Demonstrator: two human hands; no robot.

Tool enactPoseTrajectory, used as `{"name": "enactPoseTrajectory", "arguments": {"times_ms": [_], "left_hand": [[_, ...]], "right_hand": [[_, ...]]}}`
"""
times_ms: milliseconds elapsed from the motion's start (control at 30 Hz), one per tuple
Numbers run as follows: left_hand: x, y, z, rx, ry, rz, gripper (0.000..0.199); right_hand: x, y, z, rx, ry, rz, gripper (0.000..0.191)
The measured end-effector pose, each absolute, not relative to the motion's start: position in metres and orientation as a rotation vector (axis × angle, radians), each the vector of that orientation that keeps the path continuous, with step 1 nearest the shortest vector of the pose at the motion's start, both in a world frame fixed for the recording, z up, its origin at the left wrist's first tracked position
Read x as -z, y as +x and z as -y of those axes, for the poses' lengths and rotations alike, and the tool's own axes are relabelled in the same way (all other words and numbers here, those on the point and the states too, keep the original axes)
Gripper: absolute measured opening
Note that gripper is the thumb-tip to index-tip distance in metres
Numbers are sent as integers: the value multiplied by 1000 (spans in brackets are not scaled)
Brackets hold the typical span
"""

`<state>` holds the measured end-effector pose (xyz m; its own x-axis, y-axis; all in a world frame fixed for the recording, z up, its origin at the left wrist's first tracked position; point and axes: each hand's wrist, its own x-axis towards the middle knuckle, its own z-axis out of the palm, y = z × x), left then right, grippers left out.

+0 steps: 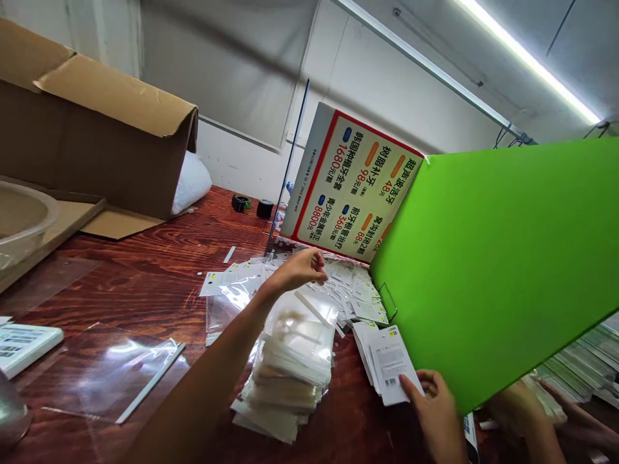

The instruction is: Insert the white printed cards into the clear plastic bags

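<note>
My right hand (435,409) pinches the lower edge of a white printed card (393,364) with a barcode. More white cards (366,341) lie just behind it. My left hand (304,267) is raised over the far end of a stack of clear plastic bags (293,374), its fingers curled together; what they hold, if anything, is hidden. Just below that hand, a clear bag with a pale strip (319,312) lies on top of the stack. Behind it spreads a loose pile of white cards (355,287).
A green board (498,258) and a printed price board (353,187) stand as partitions. Beyond the green one, another person's hands (527,412) handle clear packets. At left are a cardboard box (97,142), a clear bag (116,367) and a plastic tub (29,206).
</note>
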<state>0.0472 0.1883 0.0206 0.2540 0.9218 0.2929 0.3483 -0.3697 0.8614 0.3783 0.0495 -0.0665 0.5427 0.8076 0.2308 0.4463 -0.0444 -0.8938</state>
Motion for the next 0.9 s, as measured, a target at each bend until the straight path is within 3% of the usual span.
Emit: {"name": "enactPoseTrajectory", "arguments": {"times_ms": [100,267,900], "left_hand": [[-30,62,-180,-1295,1585,-946,33],[-47,77,-161,-1378,1372,-830,35],[-56,89,-151,-1421,1192,-856,28]], "right_hand": [[54,361,-32,-777,-1396,1035,49],[54,331,-28,-1125,-1144,1064,46],[24,291,-38,-1086,-1065,877,54]]}}
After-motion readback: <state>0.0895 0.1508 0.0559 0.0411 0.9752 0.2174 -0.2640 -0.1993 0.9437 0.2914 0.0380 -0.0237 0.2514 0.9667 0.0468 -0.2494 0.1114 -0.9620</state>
